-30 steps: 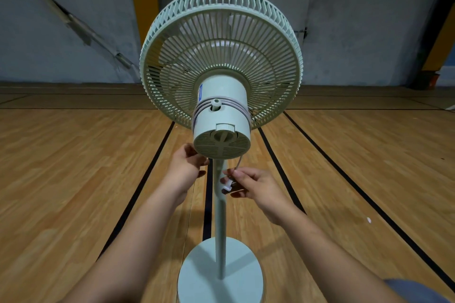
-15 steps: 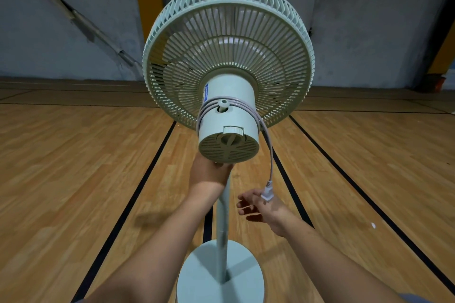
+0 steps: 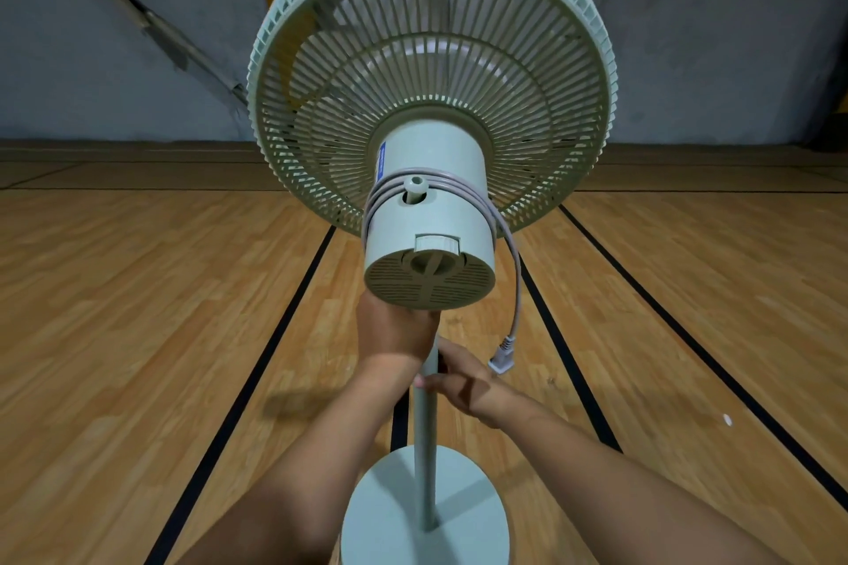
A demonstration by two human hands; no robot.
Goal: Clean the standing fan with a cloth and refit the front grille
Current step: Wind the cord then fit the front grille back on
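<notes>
Now the right hand [image 3: 463,381] has left the plug [image 3: 502,358] to grip the pole [image 3: 426,450]; left hand's [image 3: 394,330] grip is hidden.

Top of the fan grille [image 3: 431,60] runs off the frame, left hand [image 3: 394,330] fingers vanish under the motor housing [image 3: 429,239], probably gripping the pole [image 3: 429,450].

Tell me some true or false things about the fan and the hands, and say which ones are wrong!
1. The power cord is wound around the motor housing. True.
2. The plug lies flat on the floor. False: it dangles in the air beside the pole.
3. The right hand grips the pole. True.
4. The left hand rests on the round base. False: it is up under the motor housing.
</notes>
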